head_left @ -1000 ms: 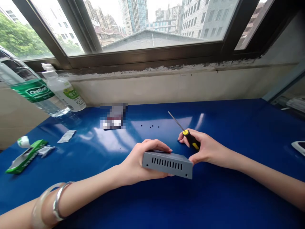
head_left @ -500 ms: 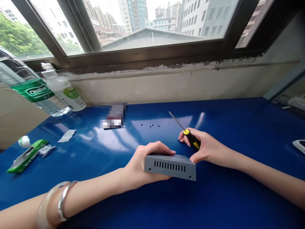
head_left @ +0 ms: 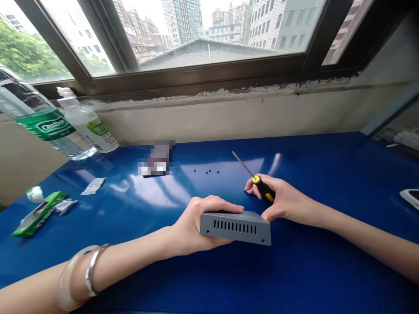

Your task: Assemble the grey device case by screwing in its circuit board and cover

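Observation:
A grey box with a row of vent slots is gripped from its left side by my left hand, fingers on top and below. Two screw holes show in its slotted face. My right hand is closed round the black and yellow handle of a screwdriver, whose shaft points up and to the left. The right thumb is at the box's far right corner; whether it presses there I cannot tell. Behind the box, several small black screws lie on the blue table.
At the back left stand a large water bottle and a smaller white-capped bottle. A green wrapper and a white packet lie at the left. A blurred flat object rests near the wall, and a white device at the right edge.
The grey box and my left hand have shifted very slightly to the right, and the left forearm has come a little rightward too. My right hand with the screwdriver is nearly still.

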`<state>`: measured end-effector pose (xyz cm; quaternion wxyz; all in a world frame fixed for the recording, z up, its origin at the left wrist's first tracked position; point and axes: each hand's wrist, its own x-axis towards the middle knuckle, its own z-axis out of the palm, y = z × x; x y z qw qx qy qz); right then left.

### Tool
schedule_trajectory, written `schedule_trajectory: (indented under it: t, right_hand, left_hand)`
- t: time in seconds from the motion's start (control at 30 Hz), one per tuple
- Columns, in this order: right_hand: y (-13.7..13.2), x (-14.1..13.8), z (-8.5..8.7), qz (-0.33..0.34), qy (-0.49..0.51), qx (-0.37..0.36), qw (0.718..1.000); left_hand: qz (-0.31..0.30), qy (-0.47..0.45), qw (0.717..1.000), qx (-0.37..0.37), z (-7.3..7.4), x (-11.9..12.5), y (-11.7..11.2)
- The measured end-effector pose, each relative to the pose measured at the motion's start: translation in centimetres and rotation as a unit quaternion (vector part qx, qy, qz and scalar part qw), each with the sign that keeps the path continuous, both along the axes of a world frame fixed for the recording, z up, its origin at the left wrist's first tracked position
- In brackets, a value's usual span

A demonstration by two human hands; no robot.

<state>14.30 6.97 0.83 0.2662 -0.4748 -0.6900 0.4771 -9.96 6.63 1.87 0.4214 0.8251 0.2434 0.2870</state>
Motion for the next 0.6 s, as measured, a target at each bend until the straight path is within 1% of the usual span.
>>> schedule_trajectory:
  t: [0.2,0.33,0.47,0.6]
  right_hand:
    - [0.02,0.12,-0.05,-0.002,0.001,0.002,1.0]
    - [0.12,0.36,-0.24,0.004,-0.001,0.002,1.0]
    - [0.21,0.46,-0.42,0.007,-0.002,0.004,1.0]
    - [0.15,0.56,-0.32,0.015,0.002,-0.003,1.0]
  left_hand:
    - [0.018,0.018,1.0,-0.005,-0.05,-0.14,-0.05]
    - [0.008,-0.004,1.0,-0.006,0.06,-0.27,-0.01]
    - [0.01,0.007,1.0,-0.019,0.33,-0.39,0.09]
    - [-0.006,0.005,1.0,-0.016,0.32,-0.54,0.23]
